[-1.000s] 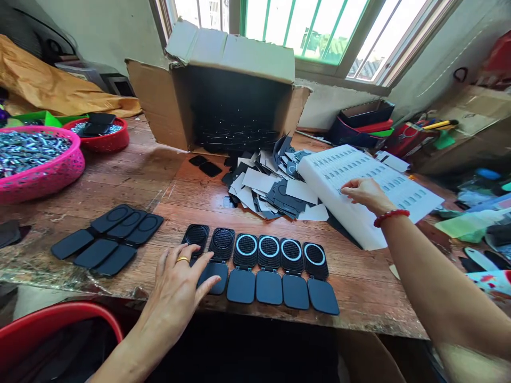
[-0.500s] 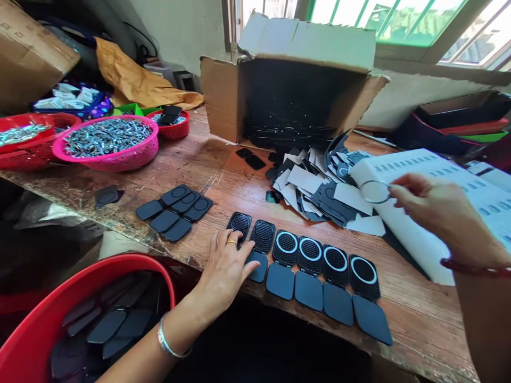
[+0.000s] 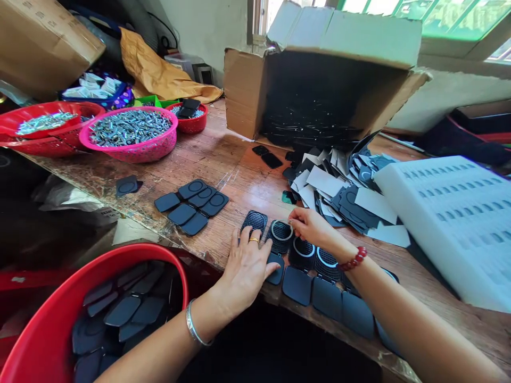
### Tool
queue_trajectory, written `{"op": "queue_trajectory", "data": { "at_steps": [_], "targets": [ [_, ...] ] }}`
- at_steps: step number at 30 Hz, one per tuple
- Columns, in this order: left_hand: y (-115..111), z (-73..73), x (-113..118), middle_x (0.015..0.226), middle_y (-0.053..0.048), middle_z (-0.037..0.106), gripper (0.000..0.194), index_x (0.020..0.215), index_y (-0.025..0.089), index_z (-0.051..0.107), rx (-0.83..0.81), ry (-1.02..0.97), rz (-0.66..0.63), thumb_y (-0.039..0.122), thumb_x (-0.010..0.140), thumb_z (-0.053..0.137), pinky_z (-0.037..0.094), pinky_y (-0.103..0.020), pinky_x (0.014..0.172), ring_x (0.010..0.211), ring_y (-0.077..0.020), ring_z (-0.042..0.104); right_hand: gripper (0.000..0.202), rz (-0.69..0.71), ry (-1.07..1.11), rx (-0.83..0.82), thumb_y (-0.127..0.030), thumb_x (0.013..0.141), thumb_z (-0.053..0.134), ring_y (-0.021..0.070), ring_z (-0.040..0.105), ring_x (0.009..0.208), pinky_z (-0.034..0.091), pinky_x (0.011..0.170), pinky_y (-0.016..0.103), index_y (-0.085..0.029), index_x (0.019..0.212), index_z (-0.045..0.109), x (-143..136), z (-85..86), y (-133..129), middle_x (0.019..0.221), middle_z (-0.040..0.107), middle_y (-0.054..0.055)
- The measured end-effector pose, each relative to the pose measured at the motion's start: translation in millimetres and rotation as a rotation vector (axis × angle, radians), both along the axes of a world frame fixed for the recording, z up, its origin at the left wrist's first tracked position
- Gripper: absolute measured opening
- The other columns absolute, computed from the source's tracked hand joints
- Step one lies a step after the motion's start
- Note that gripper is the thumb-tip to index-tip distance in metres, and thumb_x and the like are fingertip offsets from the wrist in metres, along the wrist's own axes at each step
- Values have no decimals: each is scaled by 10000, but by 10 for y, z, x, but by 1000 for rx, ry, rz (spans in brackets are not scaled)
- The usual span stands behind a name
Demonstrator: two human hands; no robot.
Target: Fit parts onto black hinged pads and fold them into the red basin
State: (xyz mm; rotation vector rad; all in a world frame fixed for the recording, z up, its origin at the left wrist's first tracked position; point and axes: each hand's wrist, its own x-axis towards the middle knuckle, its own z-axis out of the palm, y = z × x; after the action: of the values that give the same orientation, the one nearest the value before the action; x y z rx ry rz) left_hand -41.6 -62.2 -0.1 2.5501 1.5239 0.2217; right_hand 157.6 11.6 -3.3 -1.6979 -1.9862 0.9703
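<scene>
A row of unfolded black hinged pieces lies along the table's front edge, their ribbed pads at the back and flat covers (image 3: 296, 285) in front. My right hand (image 3: 305, 223) pinches a pale ring (image 3: 281, 230) over the second ribbed pad from the left. Two pads to its right bear white rings; my right forearm partly hides the others. My left hand (image 3: 249, 260) rests with fingers spread at the leftmost piece (image 3: 255, 219), fingertips on its lower part, and holds nothing.
Folded black pieces (image 3: 194, 205) lie left of my hands. A red tub (image 3: 175, 255) stands lower left, baskets (image 3: 131, 154) farther back. Behind are an open carton (image 3: 244, 96) and a heap of cards (image 3: 325, 181); a white foam tray (image 3: 443, 213) is at right.
My right hand has moved left from beside the foam tray to the second pad, bringing the ring. My left hand stays at the leftmost piece. The view has shifted to the right.
</scene>
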Motion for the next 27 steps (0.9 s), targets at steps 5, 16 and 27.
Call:
{"op": "queue_trajectory", "data": {
  "at_steps": [5, 16, 27],
  "targets": [
    [11, 18, -13, 1303, -174, 576, 484, 1273, 168, 639, -27, -2, -5, 416, 861, 691, 327, -601, 1102, 1306, -388, 435, 162, -6, -75, 23, -167, 848, 482, 125, 496, 473, 344, 498, 236, -200, 699, 536, -13, -64, 13, 504, 547, -32],
    [-4, -16, -17, 1277, -167, 586, 472, 1264, 184, 644, 19, 4, -7, 405, 851, 706, 367, -586, 1074, 1275, -374, 455, 178, -48, -212, 197, -115, 821, 522, 157, 544, 602, 343, 584, 267, -183, 681, 607, -24, -64, -55, 642, 640, 39],
    [73, -14, 59, 1271, -174, 582, 563, 1347, 141, 564, 23, 36, 22, 369, 853, 710, 340, -592, 1096, 1259, -365, 458, 186, 76, -169, 280, -224, 854, 649, 238, 602, 925, 477, 827, 346, -171, 1012, 732, 171, -19, -285, 987, 647, 106]
  ]
}}
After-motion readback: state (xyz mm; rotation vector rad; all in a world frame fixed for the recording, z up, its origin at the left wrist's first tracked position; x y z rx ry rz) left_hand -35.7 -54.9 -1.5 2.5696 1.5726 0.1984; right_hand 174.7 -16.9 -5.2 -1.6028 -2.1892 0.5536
